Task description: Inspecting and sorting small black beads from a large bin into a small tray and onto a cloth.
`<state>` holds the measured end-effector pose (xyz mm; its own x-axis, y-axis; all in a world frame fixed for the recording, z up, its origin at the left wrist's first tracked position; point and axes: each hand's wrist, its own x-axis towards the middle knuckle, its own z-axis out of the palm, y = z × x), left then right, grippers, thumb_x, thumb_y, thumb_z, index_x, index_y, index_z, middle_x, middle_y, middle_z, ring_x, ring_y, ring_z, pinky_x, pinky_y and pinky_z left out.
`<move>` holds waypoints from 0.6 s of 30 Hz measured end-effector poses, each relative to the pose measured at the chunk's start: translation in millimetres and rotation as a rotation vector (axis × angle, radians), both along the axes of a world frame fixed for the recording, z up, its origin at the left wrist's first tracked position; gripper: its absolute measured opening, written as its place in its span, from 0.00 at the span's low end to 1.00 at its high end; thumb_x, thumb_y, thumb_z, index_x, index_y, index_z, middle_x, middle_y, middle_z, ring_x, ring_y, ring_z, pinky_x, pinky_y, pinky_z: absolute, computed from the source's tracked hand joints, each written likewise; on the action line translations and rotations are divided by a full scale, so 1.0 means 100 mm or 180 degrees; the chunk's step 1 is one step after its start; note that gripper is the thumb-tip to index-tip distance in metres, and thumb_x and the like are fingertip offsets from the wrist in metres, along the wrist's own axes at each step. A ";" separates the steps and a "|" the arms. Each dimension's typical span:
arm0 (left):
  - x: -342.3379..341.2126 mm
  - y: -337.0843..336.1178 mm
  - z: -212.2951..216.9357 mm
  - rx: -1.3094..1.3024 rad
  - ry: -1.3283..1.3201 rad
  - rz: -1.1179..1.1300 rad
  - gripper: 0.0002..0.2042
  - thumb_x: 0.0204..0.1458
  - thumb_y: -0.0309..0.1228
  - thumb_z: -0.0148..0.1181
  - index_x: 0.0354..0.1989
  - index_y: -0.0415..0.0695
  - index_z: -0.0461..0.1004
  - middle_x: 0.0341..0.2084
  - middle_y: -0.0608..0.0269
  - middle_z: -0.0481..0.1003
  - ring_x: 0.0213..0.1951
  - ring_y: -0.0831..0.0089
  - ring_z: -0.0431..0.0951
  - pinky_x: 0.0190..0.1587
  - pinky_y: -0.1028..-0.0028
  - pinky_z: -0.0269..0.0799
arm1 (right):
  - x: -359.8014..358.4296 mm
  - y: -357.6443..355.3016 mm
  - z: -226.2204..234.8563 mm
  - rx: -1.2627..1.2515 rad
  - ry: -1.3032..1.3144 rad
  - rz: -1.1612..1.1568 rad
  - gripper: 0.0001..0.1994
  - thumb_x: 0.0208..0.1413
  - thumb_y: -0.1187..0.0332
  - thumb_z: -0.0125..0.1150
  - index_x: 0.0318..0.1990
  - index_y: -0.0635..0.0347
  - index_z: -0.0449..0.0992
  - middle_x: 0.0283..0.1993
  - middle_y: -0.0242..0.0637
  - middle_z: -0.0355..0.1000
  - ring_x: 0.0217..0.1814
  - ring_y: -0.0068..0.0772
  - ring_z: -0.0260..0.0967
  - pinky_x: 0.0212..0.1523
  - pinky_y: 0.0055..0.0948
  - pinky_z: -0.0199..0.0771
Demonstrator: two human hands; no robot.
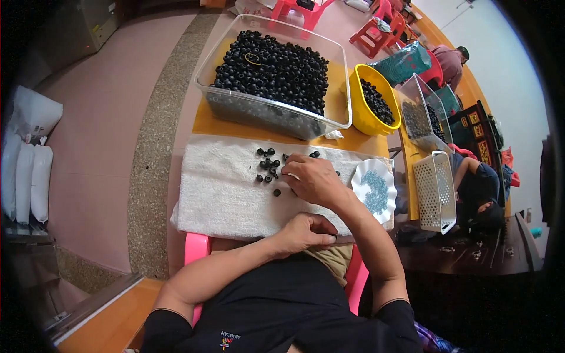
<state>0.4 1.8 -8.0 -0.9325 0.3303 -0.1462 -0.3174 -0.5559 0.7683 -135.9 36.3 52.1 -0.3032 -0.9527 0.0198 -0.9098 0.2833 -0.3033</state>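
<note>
Working over a white towel [218, 203], probably to keep round black pieces [263, 165] from rolling, with a white dish [358, 179] set at right, likely for easy reach. Now, with the right hand [316, 179] half-curled, can't tell if gripping one; with the left hand [303, 233] curled at the towel's near edge, can't tell either. Lying loose, mostly just left of the right hand!
</note>
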 end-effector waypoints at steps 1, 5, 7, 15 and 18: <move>0.00 0.00 -0.01 -0.0009 0.0030 0.0010 0.09 0.52 0.27 0.65 0.39 0.38 0.77 0.32 0.66 0.78 0.34 0.79 0.76 0.40 0.76 0.73 | 0.01 -0.02 0.00 -0.0058 -0.0053 0.0015 0.07 0.51 0.68 0.57 0.34 0.55 0.79 0.40 0.38 0.73 0.39 0.45 0.74 0.38 0.41 0.75; 0.00 0.00 -0.01 0.0039 0.0004 -0.0027 0.08 0.52 0.27 0.65 0.39 0.38 0.77 0.32 0.66 0.78 0.35 0.79 0.76 0.41 0.75 0.73 | 0.03 -0.09 -0.04 0.0282 0.0066 -0.0040 0.06 0.51 0.67 0.58 0.33 0.56 0.79 0.39 0.40 0.72 0.38 0.47 0.74 0.38 0.43 0.75; -0.01 0.00 -0.01 0.0079 0.0043 -0.0045 0.09 0.52 0.27 0.65 0.40 0.38 0.77 0.33 0.66 0.78 0.35 0.79 0.76 0.41 0.76 0.72 | 0.03 -0.11 -0.08 0.0248 0.0062 -0.0034 0.06 0.51 0.67 0.58 0.31 0.58 0.78 0.39 0.41 0.72 0.37 0.48 0.75 0.37 0.44 0.74; 0.00 0.01 -0.01 0.0097 0.0055 -0.0021 0.10 0.52 0.27 0.65 0.40 0.37 0.77 0.33 0.66 0.78 0.35 0.79 0.76 0.41 0.76 0.73 | 0.08 -0.16 -0.18 0.0049 0.0080 0.0086 0.07 0.50 0.66 0.59 0.31 0.59 0.78 0.40 0.39 0.73 0.37 0.46 0.75 0.37 0.42 0.75; -0.01 0.01 0.00 -0.0007 0.0069 -0.0047 0.09 0.52 0.25 0.64 0.40 0.36 0.77 0.32 0.65 0.78 0.34 0.79 0.76 0.40 0.77 0.73 | 0.05 -0.16 -0.21 0.0159 0.0149 0.0339 0.07 0.51 0.68 0.59 0.34 0.59 0.79 0.41 0.38 0.74 0.39 0.44 0.75 0.38 0.41 0.75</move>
